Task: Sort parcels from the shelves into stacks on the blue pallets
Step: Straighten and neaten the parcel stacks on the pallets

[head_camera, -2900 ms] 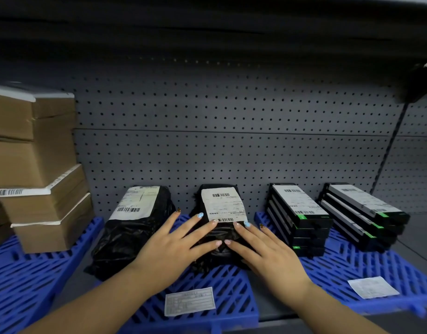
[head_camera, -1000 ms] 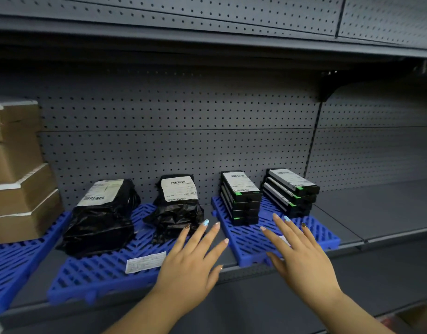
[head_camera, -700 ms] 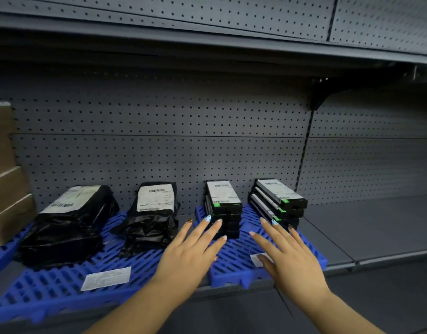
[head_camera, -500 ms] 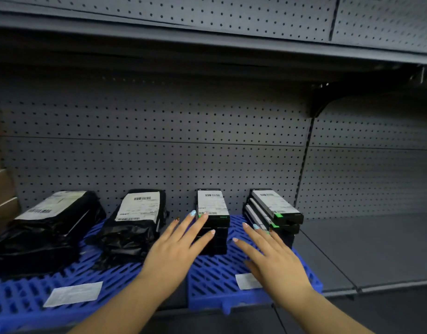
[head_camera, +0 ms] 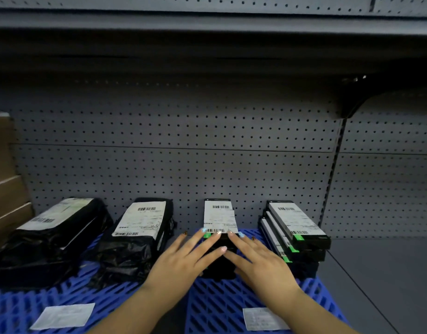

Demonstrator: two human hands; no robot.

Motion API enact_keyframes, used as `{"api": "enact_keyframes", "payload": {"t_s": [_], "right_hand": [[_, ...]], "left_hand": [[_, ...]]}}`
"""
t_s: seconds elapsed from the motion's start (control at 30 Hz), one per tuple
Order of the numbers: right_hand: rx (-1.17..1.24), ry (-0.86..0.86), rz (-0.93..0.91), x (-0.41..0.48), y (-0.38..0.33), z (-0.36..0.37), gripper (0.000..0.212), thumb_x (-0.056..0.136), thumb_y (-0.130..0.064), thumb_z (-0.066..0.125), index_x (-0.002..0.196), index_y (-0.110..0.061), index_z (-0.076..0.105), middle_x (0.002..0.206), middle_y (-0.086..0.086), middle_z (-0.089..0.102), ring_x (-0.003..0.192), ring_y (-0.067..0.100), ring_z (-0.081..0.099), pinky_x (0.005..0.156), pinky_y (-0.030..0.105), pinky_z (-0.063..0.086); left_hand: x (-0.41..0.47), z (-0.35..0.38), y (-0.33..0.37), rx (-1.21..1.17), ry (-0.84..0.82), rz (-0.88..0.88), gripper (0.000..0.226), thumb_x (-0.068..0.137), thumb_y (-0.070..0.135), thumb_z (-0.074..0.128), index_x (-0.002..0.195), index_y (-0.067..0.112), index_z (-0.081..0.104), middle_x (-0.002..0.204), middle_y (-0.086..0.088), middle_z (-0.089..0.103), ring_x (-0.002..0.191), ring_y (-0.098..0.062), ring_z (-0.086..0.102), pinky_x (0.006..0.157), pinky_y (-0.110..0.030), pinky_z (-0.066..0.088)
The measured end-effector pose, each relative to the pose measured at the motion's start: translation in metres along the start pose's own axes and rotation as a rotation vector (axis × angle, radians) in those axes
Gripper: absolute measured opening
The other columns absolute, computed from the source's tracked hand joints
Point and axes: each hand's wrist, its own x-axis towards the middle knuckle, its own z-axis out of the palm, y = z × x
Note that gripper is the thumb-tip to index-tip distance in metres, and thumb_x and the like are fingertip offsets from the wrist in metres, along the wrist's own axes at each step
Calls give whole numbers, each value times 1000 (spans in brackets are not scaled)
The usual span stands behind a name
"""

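A stack of flat black boxes (head_camera: pixel 220 218) with a white label on top stands on the right blue pallet (head_camera: pixel 219 304). My left hand (head_camera: pixel 183 259) and my right hand (head_camera: pixel 258 261) lie with straight fingers against the stack's front, fingertips at its top edge. A second stack of black boxes (head_camera: pixel 296 227) with green tabs leans beside it on the right. On the left blue pallet (head_camera: pixel 19 307) sit two black bagged parcels (head_camera: pixel 137 235), (head_camera: pixel 53 232), each with a white label.
Brown cardboard boxes (head_camera: pixel 5 196) are stacked at the far left. Paper slips (head_camera: pixel 63 315), (head_camera: pixel 263 318) lie on the pallets' front parts. Grey pegboard (head_camera: pixel 183 145) backs the shelf, with an upper shelf overhead. Bare grey shelf (head_camera: pixel 386 280) extends to the right.
Both hands left the bagged parcel, shifted right and came forward onto the front of the left black box stack. The view moved closer to the shelf.
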Motion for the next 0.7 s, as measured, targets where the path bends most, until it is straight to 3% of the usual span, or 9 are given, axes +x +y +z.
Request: {"api": "enact_keyframes", "payload": {"t_s": [0.07, 0.17, 0.37, 0.53, 0.7], "right_hand": [[0, 31, -22, -1, 5, 3, 48, 73, -30, 77, 119, -36, 61, 141, -7, 47, 116, 16, 57, 92, 29, 46], [13, 32, -24, -3, 13, 5, 59, 69, -27, 82, 122, -37, 57, 144, -9, 43, 120, 16, 54, 95, 29, 42], [16, 83, -21, -7, 15, 12, 51, 76, -23, 77, 122, -34, 55, 147, -8, 37, 122, 18, 52, 96, 33, 46], [25, 159, 14, -9, 14, 6, 35, 91, -41, 52, 125, -34, 54, 146, -3, 40, 125, 18, 48, 102, 35, 42], [18, 156, 12, 0, 13, 5, 31, 90, -41, 51, 119, -31, 57, 145, -1, 42, 123, 18, 50, 104, 34, 36]], "left_hand": [[5, 6, 0, -3, -1, 19, 109, 64, 42, 82, 151, 27, 18, 156, 1, 21, 135, -23, 36, 101, -41, 43], [11, 10, 3, -22, 44, 43, 107, 65, 43, 81, 151, 26, 19, 155, 0, 23, 134, -23, 35, 102, -38, 40], [12, 10, 3, -42, 59, 53, 106, 66, 44, 81, 151, 26, 19, 156, 0, 22, 135, -23, 36, 103, -40, 39], [10, 5, -3, -80, 145, -4, 104, 71, 50, 76, 151, 21, 16, 156, -5, 22, 138, -21, 31, 108, -42, 31], [20, -2, -11, -51, 153, -72, 100, 71, 51, 74, 149, 17, 22, 155, -8, 23, 139, -22, 29, 107, -43, 34]]}}
